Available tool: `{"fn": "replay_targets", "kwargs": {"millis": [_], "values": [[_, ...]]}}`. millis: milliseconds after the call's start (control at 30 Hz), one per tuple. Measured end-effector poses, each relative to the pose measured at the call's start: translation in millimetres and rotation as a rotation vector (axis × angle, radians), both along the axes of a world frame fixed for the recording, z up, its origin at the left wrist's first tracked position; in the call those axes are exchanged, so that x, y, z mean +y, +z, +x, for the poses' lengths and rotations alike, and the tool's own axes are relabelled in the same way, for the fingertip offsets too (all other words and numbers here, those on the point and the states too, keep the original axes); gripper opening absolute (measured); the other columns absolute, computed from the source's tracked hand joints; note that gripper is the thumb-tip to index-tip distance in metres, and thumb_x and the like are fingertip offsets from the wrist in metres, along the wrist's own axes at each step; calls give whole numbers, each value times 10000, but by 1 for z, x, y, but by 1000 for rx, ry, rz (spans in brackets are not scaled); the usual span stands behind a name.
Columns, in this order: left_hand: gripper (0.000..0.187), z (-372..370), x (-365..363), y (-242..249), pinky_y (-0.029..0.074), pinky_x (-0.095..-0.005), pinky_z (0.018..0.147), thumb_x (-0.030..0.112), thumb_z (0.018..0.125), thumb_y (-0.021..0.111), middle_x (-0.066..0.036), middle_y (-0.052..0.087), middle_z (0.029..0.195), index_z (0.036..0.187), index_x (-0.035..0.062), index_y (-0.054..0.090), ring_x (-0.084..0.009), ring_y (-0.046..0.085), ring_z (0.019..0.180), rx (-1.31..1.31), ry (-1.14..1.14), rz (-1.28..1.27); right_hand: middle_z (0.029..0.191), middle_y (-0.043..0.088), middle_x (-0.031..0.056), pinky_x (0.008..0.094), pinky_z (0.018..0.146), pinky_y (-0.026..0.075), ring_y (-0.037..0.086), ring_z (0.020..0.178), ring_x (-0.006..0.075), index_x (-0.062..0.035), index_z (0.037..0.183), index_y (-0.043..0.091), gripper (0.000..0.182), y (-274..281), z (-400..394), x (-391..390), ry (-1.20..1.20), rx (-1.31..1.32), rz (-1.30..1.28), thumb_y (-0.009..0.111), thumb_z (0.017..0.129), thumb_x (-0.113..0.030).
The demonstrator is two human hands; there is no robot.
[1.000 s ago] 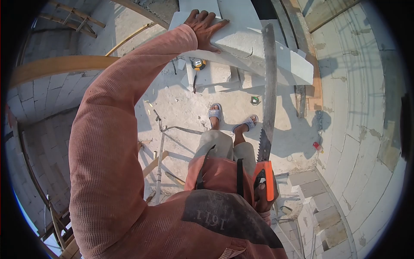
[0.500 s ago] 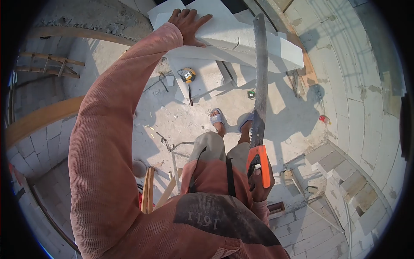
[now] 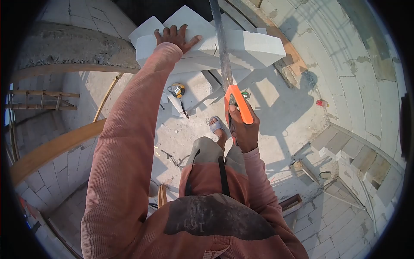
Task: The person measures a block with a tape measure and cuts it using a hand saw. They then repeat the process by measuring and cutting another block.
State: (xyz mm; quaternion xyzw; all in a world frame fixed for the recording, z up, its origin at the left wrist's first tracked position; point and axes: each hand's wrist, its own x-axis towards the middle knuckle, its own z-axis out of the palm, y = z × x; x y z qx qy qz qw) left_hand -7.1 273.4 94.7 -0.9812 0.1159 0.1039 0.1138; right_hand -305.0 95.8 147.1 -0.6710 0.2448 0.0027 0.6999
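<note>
My left hand [image 3: 176, 38] lies with fingers spread on top of a long white block [image 3: 254, 46], toward its left end. In my right hand [image 3: 245, 125] is a hand saw [image 3: 226, 64], gripped by its orange and black handle. The saw's long grey blade points away from me and crosses over the block, right of a short dark cut line in its edge. Another pale block [image 3: 193, 17] shows behind, its corner pointing up.
A yellow and black tape measure [image 3: 176, 90] rests on a white slab below the block. A smaller green tape measure [image 3: 245, 95] is partly hidden by the saw. Curved block walls [image 3: 345, 52] rise at right. A wooden beam [image 3: 56, 149] crosses the left side.
My right hand has pushed the saw forward and away from my body, so more of the blade reaches past the block. My left hand stays on the block while the view shifts.
</note>
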Motion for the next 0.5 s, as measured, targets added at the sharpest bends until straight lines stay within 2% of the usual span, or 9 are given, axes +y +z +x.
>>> {"fn": "replay_targets", "kwargs": {"millis": [67, 167, 200, 267, 333, 433, 500], "values": [[820, -1, -6, -3, 160, -651, 1209, 794, 934, 339, -109, 499, 1476, 1515, 227, 451, -292, 370, 1459, -15, -15, 67, 979, 695, 89, 293, 770, 510, 640, 847, 132, 29, 1247, 663, 404, -6, 11, 5, -15, 14, 39, 710, 970, -262], [686, 4, -12, -33, 158, -648, 1213, 668, 997, 332, -107, 489, 1491, 1491, 214, 475, -270, 375, 1456, -124, -67, 110, 1045, 727, 118, 291, 809, 550, 698, 878, 150, 7, 1392, 584, 470, -18, 14, 9, 1, -187, -199, 688, 993, -217], [659, 1, -18, -40, 157, -645, 1214, 641, 1003, 340, -103, 485, 1497, 1480, 210, 485, -265, 379, 1453, -178, -89, 106, 1186, 720, 153, 314, 904, 541, 713, 1020, 199, 14, 1402, 570, 471, -15, 12, 6, 53, -116, -156, 675, 1000, -210], [608, 2, -25, -51, 170, -630, 1218, 594, 1012, 356, -88, 478, 1504, 1467, 213, 491, -251, 380, 1451, -218, -119, 71, 1183, 718, 161, 321, 902, 542, 716, 1021, 217, 17, 1401, 568, 469, -14, 5, 10, 31, -106, -138, 674, 998, -199], [561, -6, -27, -38, 199, -605, 1223, 555, 1019, 370, -66, 473, 1506, 1462, 229, 483, -232, 376, 1456, -184, -120, 22, 1180, 718, 171, 328, 906, 542, 714, 1037, 244, 21, 1404, 560, 463, -8, -10, 10, 43, -41, -95, 668, 993, -160], [553, -8, -36, -17, 230, -600, 1210, 557, 1014, 376, -70, 547, 1430, 1428, 217, 513, -253, 461, 1394, -81, -64, 47, 1206, 707, 181, 328, 904, 539, 707, 1068, 252, 24, 1405, 556, 459, 0, -53, 8, 74, 49, -100, 665, 982, -117], [549, -10, -38, -14, 254, -597, 1193, 556, 1013, 378, -75, 586, 1377, 1410, 211, 533, -265, 508, 1349, -101, -86, 39, 1252, 687, 186, 334, 901, 536, 695, 1113, 259, 19, 1419, 546, 475, 26, -82, 0, 111, 146, -71, 665, 973, -91]]}}
